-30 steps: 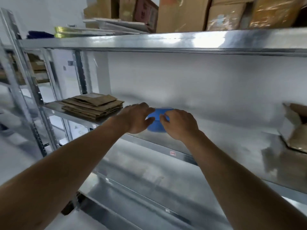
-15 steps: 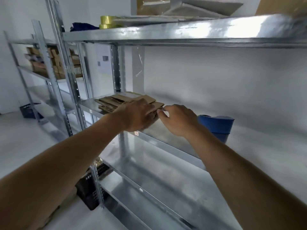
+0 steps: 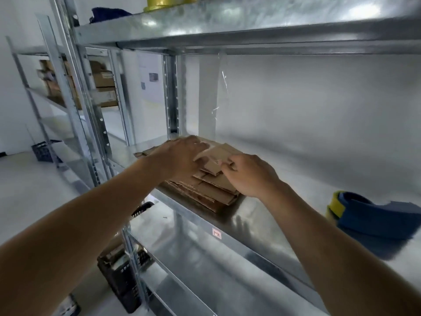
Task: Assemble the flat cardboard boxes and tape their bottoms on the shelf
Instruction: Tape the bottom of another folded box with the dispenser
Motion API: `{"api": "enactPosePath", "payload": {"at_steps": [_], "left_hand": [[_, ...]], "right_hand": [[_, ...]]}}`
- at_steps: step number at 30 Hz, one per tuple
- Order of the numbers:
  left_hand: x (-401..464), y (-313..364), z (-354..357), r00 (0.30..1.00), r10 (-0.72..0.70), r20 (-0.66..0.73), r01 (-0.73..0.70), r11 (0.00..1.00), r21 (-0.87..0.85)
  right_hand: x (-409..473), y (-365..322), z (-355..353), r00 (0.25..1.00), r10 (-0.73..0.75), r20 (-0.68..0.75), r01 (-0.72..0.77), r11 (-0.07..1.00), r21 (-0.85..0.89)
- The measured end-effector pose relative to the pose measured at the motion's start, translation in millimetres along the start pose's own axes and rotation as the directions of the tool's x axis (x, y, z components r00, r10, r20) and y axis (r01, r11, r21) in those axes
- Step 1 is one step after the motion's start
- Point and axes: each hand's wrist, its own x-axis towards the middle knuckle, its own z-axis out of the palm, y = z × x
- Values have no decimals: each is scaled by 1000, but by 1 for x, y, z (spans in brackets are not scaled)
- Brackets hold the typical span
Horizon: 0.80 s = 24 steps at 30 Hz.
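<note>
A stack of flat brown cardboard boxes (image 3: 211,190) lies on the metal shelf (image 3: 255,222) near its left post. My left hand (image 3: 180,156) rests over the top of the stack, with its fingers on the top flat box (image 3: 218,156). My right hand (image 3: 248,176) pinches the right edge of that same top piece. The piece is tilted up slightly off the stack. A blue tape dispenser (image 3: 373,217) with a yellow roll lies on the shelf to the right, apart from both hands.
An upper shelf (image 3: 250,26) overhangs close above, with a yellow tape roll (image 3: 168,2) and a dark cloth (image 3: 109,13) on it. Black crates (image 3: 123,277) stand on the floor below left. A second rack with boxes (image 3: 102,87) stands at the back left.
Both hands have left the blue tape dispenser and moved left to the cardboard stack. They now hold the top flat box. The view has swung left and closer.
</note>
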Motion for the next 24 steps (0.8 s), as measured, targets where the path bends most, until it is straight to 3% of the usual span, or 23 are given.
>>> {"api": "enactPosePath", "payload": {"at_steps": [9, 12, 18, 24], "left_hand": [[69, -87, 44, 994, 66, 87, -59, 996, -73], [95, -116, 56, 987, 85, 136, -75, 994, -74], [141, -157, 70, 957, 195, 216, -158, 971, -177], [161, -162, 79, 936, 273, 222, -222, 948, -229]], "right_hand": [[79, -13, 44, 980, 190, 51, -188, 981, -40], [100, -27, 54, 956, 288, 61, -291, 955, 61], [132, -51, 77, 830, 556, -54, -542, 825, 159], [141, -67, 83, 707, 678, -201, -665, 734, 137]]}}
